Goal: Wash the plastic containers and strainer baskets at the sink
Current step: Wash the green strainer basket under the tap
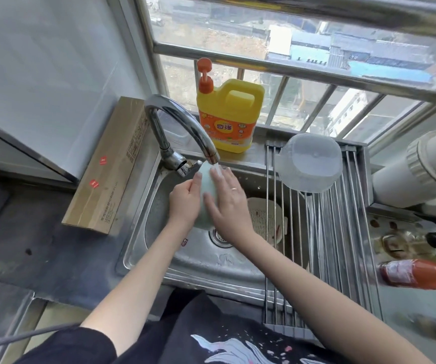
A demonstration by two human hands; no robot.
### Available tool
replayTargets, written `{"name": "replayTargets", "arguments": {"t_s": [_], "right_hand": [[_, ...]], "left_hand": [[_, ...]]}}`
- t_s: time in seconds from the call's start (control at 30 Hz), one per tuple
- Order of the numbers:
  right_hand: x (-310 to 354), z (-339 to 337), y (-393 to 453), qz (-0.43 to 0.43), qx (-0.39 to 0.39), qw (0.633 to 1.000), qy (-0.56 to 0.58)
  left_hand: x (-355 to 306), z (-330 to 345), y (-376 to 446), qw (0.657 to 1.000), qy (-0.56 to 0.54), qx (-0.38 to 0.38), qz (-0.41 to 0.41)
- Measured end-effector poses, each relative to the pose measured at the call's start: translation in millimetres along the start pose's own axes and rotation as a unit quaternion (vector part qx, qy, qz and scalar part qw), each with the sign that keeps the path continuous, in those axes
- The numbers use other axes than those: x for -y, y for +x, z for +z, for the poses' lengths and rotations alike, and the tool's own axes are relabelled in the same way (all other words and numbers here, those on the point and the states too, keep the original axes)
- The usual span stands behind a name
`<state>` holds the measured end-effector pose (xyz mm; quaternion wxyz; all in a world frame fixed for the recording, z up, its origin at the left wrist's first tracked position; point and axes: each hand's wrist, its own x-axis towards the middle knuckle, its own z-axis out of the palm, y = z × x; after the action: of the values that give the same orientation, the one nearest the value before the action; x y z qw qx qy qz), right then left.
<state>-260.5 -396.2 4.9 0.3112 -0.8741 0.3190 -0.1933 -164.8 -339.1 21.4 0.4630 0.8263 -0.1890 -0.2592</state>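
Left hand: your left hand [184,199] cups the pale green container [206,191] from its left side.
Right hand: your right hand [226,206] lies flat on it, fingers straight.
Container: smooth, rounded, bottom up, over the sink [159,248] under the faucet [180,127] stream.
Nearby: beige strainer basket [264,222] in the basin; clear container [310,162] upturned on the rack [343,232].

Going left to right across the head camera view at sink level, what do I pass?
Long brown cardboard box → chrome curved faucet → pale green plastic container under the running water → beige strainer basket in the sink → steel roll-up drying rack → red-capped sauce bottle.
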Motion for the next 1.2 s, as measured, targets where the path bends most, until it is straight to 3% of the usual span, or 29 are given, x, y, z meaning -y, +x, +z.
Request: {"name": "replayTargets", "arguments": {"t_s": [0.07,0.1,0.17,0.23,0.33,0.37,0.43,0.5,0.53,0.63,0.7,0.77,0.8,0.87,0.93,0.97,1.03,1.1,1.2], "right_hand": [[-11,-5,4,0.136,0.013,0.984,0.116],[-14,-7,6,0.208,0.024,0.959,0.191],[-16,-6,1,0.259,0.031,0.924,0.279],[-16,-7,-13,0.204,0.015,0.948,0.242],[-20,-4,-26,0.051,-0.014,0.990,0.133],[-22,-1,-29,0.002,-0.029,0.996,0.085],[-25,3,-35,-0.066,-0.054,0.996,0.012],[-17,-3,-35,-0.055,-0.086,0.995,0.022],[-9,-6,-30,-0.012,-0.107,0.993,0.046],[15,-8,1,0.124,-0.107,0.986,0.032],[13,-12,27,0.179,-0.059,0.980,0.069],[5,-23,50,0.279,0.014,0.949,0.148],[-1,-25,57,0.307,0.065,0.940,0.135],[7,-22,51,0.277,0.125,0.953,-0.002],[28,-9,27,0.184,0.094,0.975,-0.086],[38,-5,14,0.145,0.067,0.984,-0.081],[35,-3,7,0.124,0.084,0.988,-0.048],[13,-5,29,0.215,0.140,0.967,0.005],[-6,-15,66,0.356,0.243,0.900,0.068]], "left_hand": [[-4,-3,-1,0.991,-0.098,0.090,-0.020],[-5,-6,-1,0.981,-0.140,0.132,-0.036],[-5,-11,0,0.961,-0.183,0.202,-0.050],[-3,-20,7,0.939,-0.206,0.270,-0.056],[-10,-29,9,0.919,-0.201,0.330,-0.073],[-16,-28,4,0.925,-0.198,0.312,-0.085],[-17,-18,2,0.976,-0.114,0.178,-0.050],[-5,-7,0,0.998,0.006,0.045,0.045],[-1,-4,-2,0.996,0.054,0.017,0.071],[-3,8,-13,0.987,0.124,0.004,0.105],[-10,12,-20,0.986,0.111,-0.031,0.119],[-11,10,-24,0.981,0.122,-0.049,0.143],[-10,8,-24,0.978,0.135,-0.053,0.148],[-6,5,-21,0.975,0.158,-0.068,0.138],[-5,4,-13,0.979,0.148,-0.089,0.104],[-4,1,-9,0.980,0.147,-0.097,0.094],[1,-3,-4,0.975,0.168,-0.096,0.113],[7,-7,-9,0.967,0.191,-0.071,0.155],[7,-7,-18,0.964,0.191,-0.051,0.180]]}}
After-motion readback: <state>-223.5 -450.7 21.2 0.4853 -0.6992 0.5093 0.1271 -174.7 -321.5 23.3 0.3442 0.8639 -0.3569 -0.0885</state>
